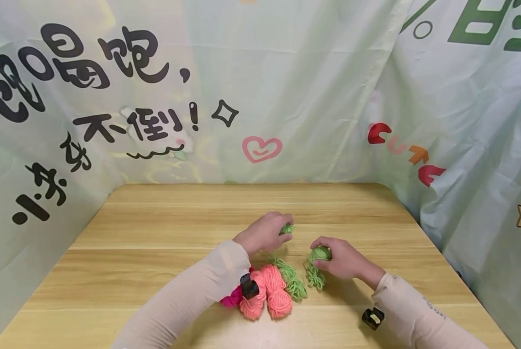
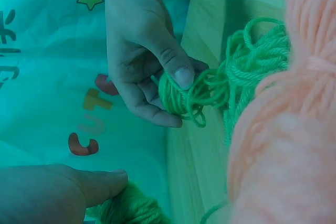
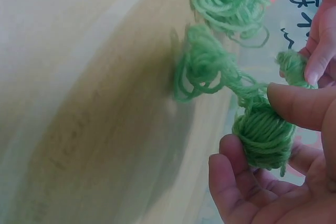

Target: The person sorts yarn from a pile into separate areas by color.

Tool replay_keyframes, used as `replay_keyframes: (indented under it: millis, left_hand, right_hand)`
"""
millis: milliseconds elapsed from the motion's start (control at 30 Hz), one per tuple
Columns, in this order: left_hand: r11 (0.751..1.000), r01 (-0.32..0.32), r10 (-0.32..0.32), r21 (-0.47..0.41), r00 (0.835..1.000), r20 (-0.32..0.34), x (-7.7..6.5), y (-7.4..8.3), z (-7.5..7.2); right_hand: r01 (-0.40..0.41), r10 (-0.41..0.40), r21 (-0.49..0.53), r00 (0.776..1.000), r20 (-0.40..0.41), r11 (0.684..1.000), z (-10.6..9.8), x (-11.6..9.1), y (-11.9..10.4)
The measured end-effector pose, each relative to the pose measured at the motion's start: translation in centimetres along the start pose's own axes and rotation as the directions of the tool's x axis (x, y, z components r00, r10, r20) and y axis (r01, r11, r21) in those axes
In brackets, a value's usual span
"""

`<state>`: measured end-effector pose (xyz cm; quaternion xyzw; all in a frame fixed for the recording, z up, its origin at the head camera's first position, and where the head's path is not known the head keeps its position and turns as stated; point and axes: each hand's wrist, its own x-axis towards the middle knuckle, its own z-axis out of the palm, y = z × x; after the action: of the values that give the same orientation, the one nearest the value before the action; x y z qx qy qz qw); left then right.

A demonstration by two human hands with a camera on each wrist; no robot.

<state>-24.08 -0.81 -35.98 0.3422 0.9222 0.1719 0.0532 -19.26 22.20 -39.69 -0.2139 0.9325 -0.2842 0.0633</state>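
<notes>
My left hand (image 1: 265, 232) holds a small bundle of green yarn (image 1: 288, 228) above the table, pinched between thumb and fingers. To its right and nearer to me, my right hand (image 1: 343, 258) grips a wound ball of green yarn (image 3: 265, 137). Loose green loops (image 3: 202, 64) trail from that ball toward the tabletop. Between the hands and closer to the front lies a loose heap of green yarn (image 1: 293, 281). In the left wrist view, the left hand (image 2: 58, 195) shows only in part, its thumb against the green yarn (image 2: 131, 208).
Several coral-pink yarn balls (image 1: 280, 304) lie beside the green heap, with a magenta one (image 1: 231, 298) partly behind the left sleeve. Underneath is a wooden table (image 1: 155, 218). Printed curtains (image 1: 308, 97) hang behind and along the sides. Each wrist wears a small black camera (image 1: 373, 318).
</notes>
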Motion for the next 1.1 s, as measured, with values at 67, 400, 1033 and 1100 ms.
replay_keyframes:
  millis: [67, 400, 1033, 1100]
  left_hand:
    - [1.000, -0.001, 0.001, -0.004, 1.000, -0.003, 0.0, 0.0, 0.0]
    - [1.000, -0.006, 0.006, 0.001, 1.000, -0.006, 0.0, -0.2, 0.1]
    - [1.000, -0.014, 0.014, -0.009, 1.000, 0.002, -0.1, -0.3, 0.1]
    - [1.000, -0.017, 0.017, -0.009, 1.000, 0.002, -0.1, -0.3, 0.1]
  right_hand:
    - [-0.011, 0.011, 0.008, 1.000, -0.005, 1.000, -0.1, 0.1, 0.1]
    - [0.068, -0.068, -0.040, 0.998, 0.015, 0.997, 0.6, -0.1, 0.8]
    - [0.056, -0.041, -0.143, 0.993, 0.106, 0.988, 1.6, -0.4, 0.2]
    - [0.056, -0.041, -0.144, 0.994, 0.103, 0.988, 1.6, -0.3, 0.2]
